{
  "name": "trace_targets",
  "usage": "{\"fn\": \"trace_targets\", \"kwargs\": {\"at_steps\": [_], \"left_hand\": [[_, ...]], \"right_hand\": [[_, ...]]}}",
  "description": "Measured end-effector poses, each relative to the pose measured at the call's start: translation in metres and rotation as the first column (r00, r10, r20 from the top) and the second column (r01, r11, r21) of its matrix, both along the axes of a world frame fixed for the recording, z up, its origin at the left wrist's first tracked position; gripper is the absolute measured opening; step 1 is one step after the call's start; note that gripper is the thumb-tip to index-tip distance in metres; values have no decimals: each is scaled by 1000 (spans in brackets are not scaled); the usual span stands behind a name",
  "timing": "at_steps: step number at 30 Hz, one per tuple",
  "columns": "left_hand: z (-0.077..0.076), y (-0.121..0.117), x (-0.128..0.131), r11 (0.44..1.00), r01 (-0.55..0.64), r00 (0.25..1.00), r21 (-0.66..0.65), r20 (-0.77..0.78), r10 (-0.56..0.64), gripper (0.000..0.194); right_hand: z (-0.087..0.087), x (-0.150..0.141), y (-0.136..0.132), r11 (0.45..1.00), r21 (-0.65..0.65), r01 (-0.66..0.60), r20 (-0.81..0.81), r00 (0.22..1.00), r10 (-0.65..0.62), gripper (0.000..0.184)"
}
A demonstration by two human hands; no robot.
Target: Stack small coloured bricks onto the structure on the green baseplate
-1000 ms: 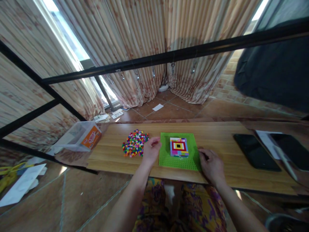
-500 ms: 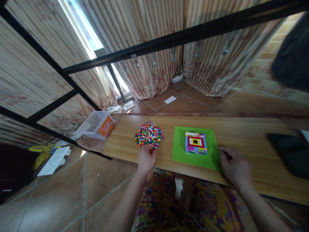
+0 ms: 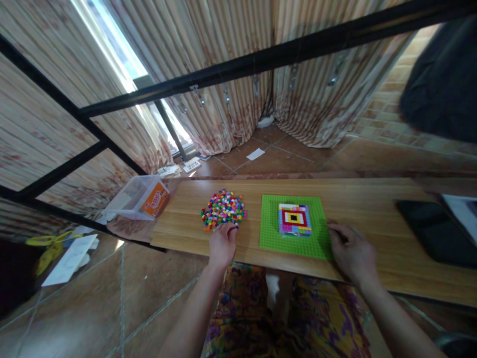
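My left hand [image 3: 222, 243] is at the near edge of a pile of small toy bricks [image 3: 224, 208] in many colours. Its fingers are pinched together, and whatever lies between the fingertips is too small to make out. To the right lies a green studded baseplate [image 3: 268, 228]. On it stands a square block of stacked bricks [image 3: 294, 219], with coloured rings around a black centre. My right hand [image 3: 352, 251] has its fingers curled at the baseplate's right edge, the fingertips touching that edge.
A clear plastic box [image 3: 136, 196] with an orange label stands at the table's left end. On the right lies a dark flat tablet-like object [image 3: 436, 231] beside a white sheet [image 3: 462, 211]. A black metal bar [image 3: 238, 74] crosses above the far side of the wooden table [image 3: 186, 238].
The whole view has shifted slightly, so the table's things appear further left. Both hands keep nearly the same places, the left at the pile and the right at the baseplate's edge.
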State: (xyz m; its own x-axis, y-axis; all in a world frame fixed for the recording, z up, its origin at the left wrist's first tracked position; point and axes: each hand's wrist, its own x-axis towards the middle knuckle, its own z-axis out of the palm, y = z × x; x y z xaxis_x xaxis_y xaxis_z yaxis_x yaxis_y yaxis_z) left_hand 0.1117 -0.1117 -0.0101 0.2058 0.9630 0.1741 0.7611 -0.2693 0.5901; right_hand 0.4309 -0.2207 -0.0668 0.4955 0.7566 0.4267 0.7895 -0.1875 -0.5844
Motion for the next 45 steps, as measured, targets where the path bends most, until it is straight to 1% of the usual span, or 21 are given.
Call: {"fn": "trace_targets", "kwargs": {"at_steps": [2, 4, 8, 10, 13, 17, 20, 22, 25, 28, 30, 34, 40, 45], "left_hand": [[3, 0, 11, 999, 42, 986, -12, 160, -39, 17], [7, 2, 27, 995, 83, 949, -50, 310, -64, 15], [13, 6, 60, 971, 182, 825, -156, 562, -64, 9], [15, 8, 72, 959, 222, 765, -177, 641, -59, 8], [13, 12, 83, 957, 240, 735, -164, 674, -69, 8], [7, 18, 95, 967, 234, 762, -103, 637, -117, 7], [8, 23, 103, 965, 261, 799, -38, 569, -194, 8], [14, 24, 109, 957, 291, 830, 12, 495, -258, 11], [28, 24, 117, 934, 348, 874, 80, 332, -354, 19], [38, 23, 127, 917, 391, 896, 73, 197, -398, 25], [39, 22, 134, 914, 402, 907, 54, 115, -405, 27], [34, 22, 144, 920, 390, 921, 42, -16, -390, 25], [22, 24, 151, 918, 395, 919, 38, -21, -395, 37], [19, 26, 152, 904, 423, 906, 64, -49, -421, 40]], "right_hand": [[1, 0, 1, 1000, 15, -17, -6, 1000, 17, 31], [2, -1, 1, 1000, 12, -11, -15, 1000, 12, 31], [3, -3, 2, 1000, 20, 3, -25, 1000, -3, 31], [4, -5, 2, 999, 38, 4, -33, 999, -3, 30], [5, -6, 4, 999, 54, 7, -43, 999, -5, 28], [6, -6, 5, 997, 74, -15, -54, 998, 19, 27], [7, -7, 5, 997, 79, -14, -71, 997, 20, 26], [8, -8, 5, 997, 74, -12, -86, 996, 19, 26], [10, -10, 4, 998, 59, -27, -110, 993, 33, 26], [12, -10, 4, 999, 47, -22, -121, 992, 28, 26], [12, -10, 4, 999, 49, -18, -127, 992, 24, 26], [11, -10, 5, 998, 48, -30, -134, 990, 36, 26], [9, -10, 5, 998, 51, -26, -134, 990, 33, 26], [10, -10, 5, 998, 51, -33, -139, 989, 40, 26]]}}
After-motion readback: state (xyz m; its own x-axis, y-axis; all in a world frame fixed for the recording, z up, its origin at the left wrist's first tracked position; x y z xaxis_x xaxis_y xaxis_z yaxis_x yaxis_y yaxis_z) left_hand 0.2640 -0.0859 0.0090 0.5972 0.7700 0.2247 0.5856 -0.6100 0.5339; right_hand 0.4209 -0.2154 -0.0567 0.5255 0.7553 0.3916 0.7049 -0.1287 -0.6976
